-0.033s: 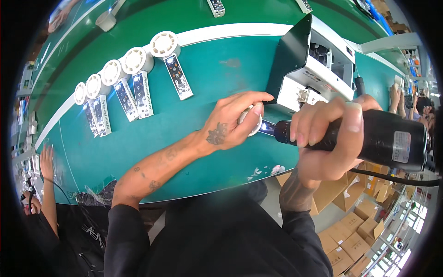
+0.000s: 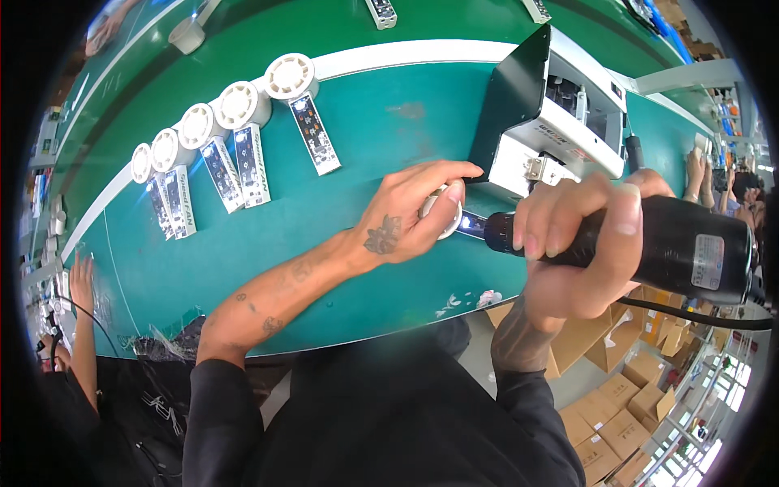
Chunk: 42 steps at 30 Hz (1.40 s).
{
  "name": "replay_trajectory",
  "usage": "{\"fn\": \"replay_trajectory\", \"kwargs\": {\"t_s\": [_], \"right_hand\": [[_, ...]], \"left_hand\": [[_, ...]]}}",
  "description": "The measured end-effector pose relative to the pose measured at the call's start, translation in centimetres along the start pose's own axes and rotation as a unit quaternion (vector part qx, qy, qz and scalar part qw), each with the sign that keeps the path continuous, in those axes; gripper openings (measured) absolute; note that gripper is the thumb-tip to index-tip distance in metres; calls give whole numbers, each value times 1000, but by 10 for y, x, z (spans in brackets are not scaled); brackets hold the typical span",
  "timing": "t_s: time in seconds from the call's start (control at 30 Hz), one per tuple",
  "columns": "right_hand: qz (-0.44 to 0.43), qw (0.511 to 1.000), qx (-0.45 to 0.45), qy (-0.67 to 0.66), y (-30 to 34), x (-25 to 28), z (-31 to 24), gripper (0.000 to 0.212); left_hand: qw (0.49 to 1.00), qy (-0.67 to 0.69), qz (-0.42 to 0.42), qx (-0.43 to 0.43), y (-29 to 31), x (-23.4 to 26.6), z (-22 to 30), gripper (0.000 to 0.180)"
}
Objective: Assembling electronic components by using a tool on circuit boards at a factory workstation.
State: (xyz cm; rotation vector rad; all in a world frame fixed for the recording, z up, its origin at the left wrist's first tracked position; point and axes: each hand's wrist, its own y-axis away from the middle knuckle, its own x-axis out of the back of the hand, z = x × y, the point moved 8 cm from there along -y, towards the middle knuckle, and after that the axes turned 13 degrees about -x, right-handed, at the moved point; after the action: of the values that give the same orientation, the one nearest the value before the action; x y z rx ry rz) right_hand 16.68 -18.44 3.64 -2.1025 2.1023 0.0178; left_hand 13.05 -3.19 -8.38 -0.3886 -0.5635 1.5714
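Left hand (image 2: pixel 410 217) cupped over a small white round fan unit (image 2: pixel 445 217), fingers wrapped down on it and pinning it flat to the green table (image 2: pixel 365 138), probably to keep it from turning under the tool. Right hand (image 2: pixel 580 247) closed in a full fist round the black barrel of an electric screwdriver (image 2: pixel 649 243), held almost level, tip aimed at the side of the white piece where a small bluish light glows. Both grips clamped tight, one on the fan unit, the other on the screwdriver.

Up the table to the left, laid out in a slanting row: four more white round fans (image 2: pixel 235 104), each with a printed card strip (image 2: pixel 315 134) beside it, seemingly sorted side by side in waiting. Just behind the hands, a black-and-white machine box (image 2: pixel 552 122), standing near enough to reach.

Hidden: most of the held fan unit under the palm and fingers; the screwdriver bit itself, lost between thumb and tool nose; the cord (image 2: pixel 698 316) running off the right edge. At far left, another person's hand (image 2: pixel 81 284), cut off by the rim. Cardboard boxes (image 2: pixel 641 373) below the table, blurred and bent by the lens
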Motion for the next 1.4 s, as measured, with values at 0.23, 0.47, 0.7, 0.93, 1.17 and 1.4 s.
{"fn": "replay_trajectory", "kwargs": {"t_s": [0.23, 0.47, 0.7, 0.93, 1.17, 1.4], "right_hand": [[-68, 996, 9, -61, -4, 4, 0, 30], [-157, 978, 41, -130, 1, -2, -3, 28], [-117, 989, 4, -90, 2, -5, 4, 33], [-8, 999, 34, 35, 8, -4, 3, 19], [-262, 959, 99, -36, 9, -9, 4, 26], [-88, 924, -18, -370, -36, 116, 38, 25]], "left_hand": [[1000, 5, 9, 7, 2, 1, -4, 25], [999, -36, -34, -7, 2, 0, -3, 32], [999, -39, -32, -8, 0, 0, 1, 30], [999, -47, -2, -10, 1, -2, 1, 18], [999, -19, -4, 31, 1, 0, -4, 21], [896, -214, -390, -4, -2, 15, 37, 30]]}}
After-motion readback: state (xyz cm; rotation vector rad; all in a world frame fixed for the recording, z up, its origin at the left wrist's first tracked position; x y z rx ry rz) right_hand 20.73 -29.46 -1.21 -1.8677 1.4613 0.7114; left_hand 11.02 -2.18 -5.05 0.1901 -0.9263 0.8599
